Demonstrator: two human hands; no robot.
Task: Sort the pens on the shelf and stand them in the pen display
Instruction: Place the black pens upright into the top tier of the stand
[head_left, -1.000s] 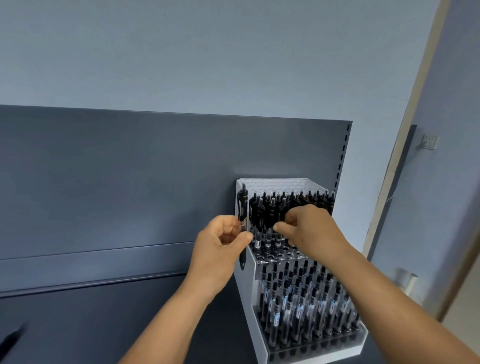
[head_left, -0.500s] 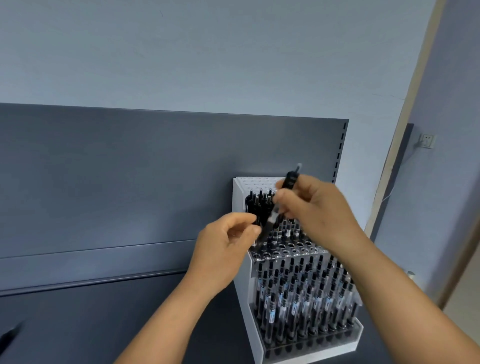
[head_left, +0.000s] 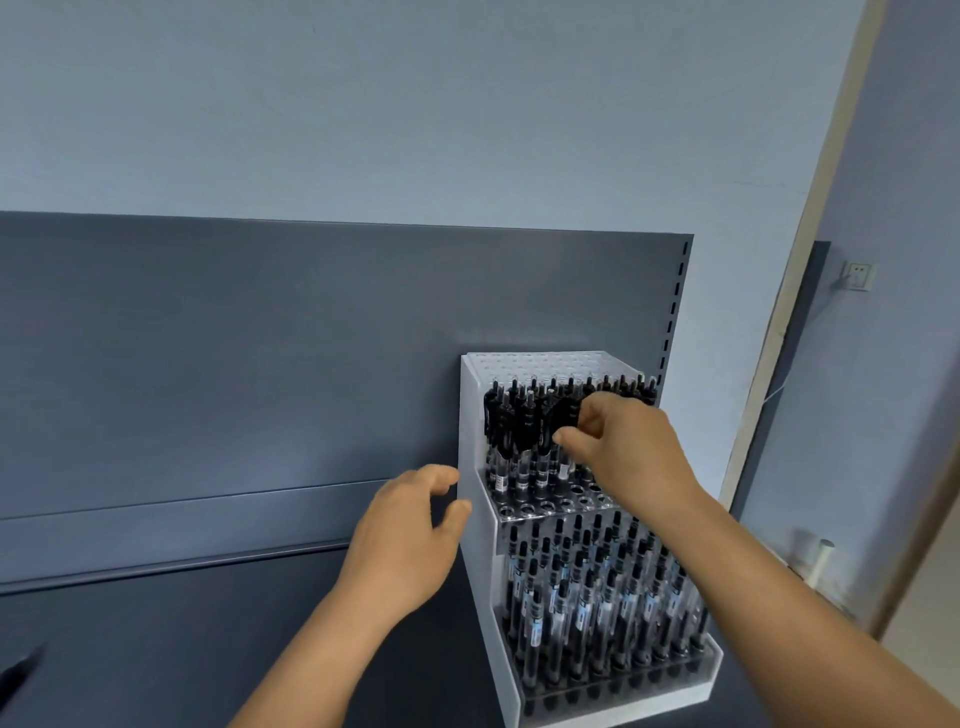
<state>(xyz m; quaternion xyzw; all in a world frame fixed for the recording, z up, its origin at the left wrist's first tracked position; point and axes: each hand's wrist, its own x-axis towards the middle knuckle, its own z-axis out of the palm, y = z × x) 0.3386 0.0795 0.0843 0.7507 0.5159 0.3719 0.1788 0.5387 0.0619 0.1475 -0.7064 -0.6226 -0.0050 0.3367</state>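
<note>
The white pen display (head_left: 475, 415) stands on the dark shelf (head_left: 156, 623) at about 4 o'clock from the middle of the view, its back against the grey shelf panel (head_left: 260, 338). It has two stepped tiers: the upper tier (head_left: 550, 506) holds a cluster of black pens toward its back and left, with bare holes along its front edge, and the lower tier (head_left: 623, 670) is packed with upright pens. The right hand (head_left: 618, 447) reaches over the upper tier from 4 o'clock, its thumb and forefinger pinching the black top of a pen (head_left: 566, 415) that stands upright among the others; the pen sits at 10 o'clock from the knuckles, its barrel running down below the thumb into the cluster. The left hand (head_left: 410, 525) hangs just beside the display's left wall at 9 o'clock from it, fingers loosely curled and spread apart, holding nothing, the thumb tip close to the wall's front edge; whether it touches cannot be told.
</note>
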